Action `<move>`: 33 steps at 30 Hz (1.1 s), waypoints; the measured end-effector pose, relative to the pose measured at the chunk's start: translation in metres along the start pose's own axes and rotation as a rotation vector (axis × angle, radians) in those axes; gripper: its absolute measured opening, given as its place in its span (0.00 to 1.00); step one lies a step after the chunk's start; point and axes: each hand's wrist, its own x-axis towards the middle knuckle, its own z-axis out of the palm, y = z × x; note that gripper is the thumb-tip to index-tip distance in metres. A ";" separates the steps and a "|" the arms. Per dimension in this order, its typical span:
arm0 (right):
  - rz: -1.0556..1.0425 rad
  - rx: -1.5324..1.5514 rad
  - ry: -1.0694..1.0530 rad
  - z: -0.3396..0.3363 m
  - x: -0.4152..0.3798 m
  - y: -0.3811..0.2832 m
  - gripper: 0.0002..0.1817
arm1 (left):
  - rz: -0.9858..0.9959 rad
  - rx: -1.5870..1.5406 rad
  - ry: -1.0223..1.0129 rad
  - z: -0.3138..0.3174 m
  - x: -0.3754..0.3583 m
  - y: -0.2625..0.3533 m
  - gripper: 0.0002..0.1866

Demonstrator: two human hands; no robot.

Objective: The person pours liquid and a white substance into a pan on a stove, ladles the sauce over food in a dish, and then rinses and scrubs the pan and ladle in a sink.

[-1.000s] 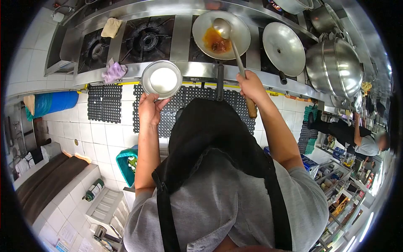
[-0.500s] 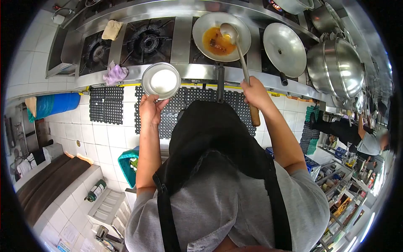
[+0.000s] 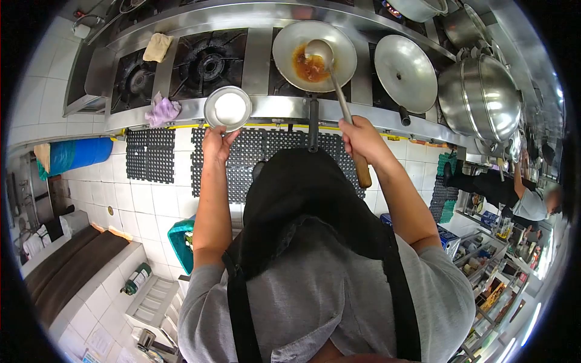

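My left hand [image 3: 216, 144] grips the near rim of a round metal bowl [image 3: 228, 107] with a white inside, held over the steel front ledge of the stove. My right hand [image 3: 361, 138] is closed on the wooden handle of a long metal ladle [image 3: 334, 85]. The ladle's cup rests in a wok [image 3: 287, 48] on the middle burner, over orange-brown sauce [image 3: 305, 66]. The wok's dark handle points back toward me.
Two bare gas burners [image 3: 206, 60] lie left of the wok, with a yellow cloth [image 3: 157, 46] and a purple cloth [image 3: 162, 110] nearby. A lidded wok [image 3: 404, 72] and a large steel pot [image 3: 478, 97] stand to the right. Another person [image 3: 520, 202] works at far right. Black floor mats [image 3: 151, 151] lie below.
The bowl in my left hand has moved up and closer to the stove ledge. The ladle's cup has shifted within the wok, back over the sauce.
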 end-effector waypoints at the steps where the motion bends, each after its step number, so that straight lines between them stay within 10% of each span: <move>1: 0.069 0.185 -0.082 0.000 -0.001 -0.004 0.17 | 0.005 -0.020 -0.007 -0.001 0.001 -0.001 0.22; 12: -0.028 -0.060 -0.094 -0.035 0.008 0.000 0.16 | 0.125 -0.141 0.118 -0.024 -0.094 -0.036 0.22; 26: 0.106 -0.010 -0.579 -0.167 0.098 -0.020 0.12 | 0.468 -0.706 0.862 0.016 -0.382 -0.319 0.23; 33: -0.069 -0.506 -0.537 -0.199 0.148 0.001 0.21 | 0.602 -0.960 1.073 0.067 -0.481 -0.456 0.28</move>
